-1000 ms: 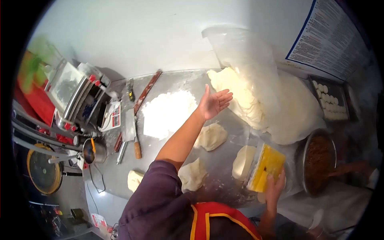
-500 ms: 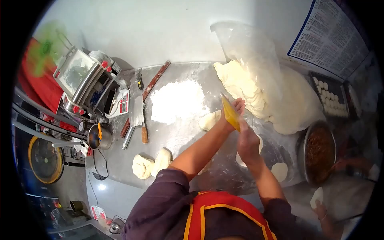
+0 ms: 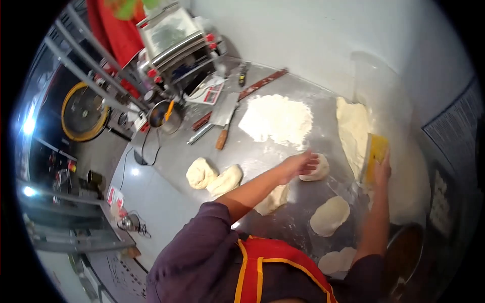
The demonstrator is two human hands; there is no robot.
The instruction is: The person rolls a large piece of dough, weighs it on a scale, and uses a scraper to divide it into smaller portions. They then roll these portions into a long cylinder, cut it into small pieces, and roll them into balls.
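A yellow dough scraper is in my right hand, its blade edge against the large dough mass. My left hand reaches over the table with fingers stretched out, overlapping a smaller dough lump. Under my left forearm another dough piece shows in part. A flattened dough round lies between my arms, with more flat rounds close to my apron.
White flour is spread on the metal table. Left of it lie a cleaver, a red-brown bar and two dough lumps. A dough machine and a metal pot stand back left; a filled bowl sits right.
My hands have separated: the right one carried the scraper rightward to the large dough, while the left stayed over the smaller lump. The view has turned, shifting the table's contents.
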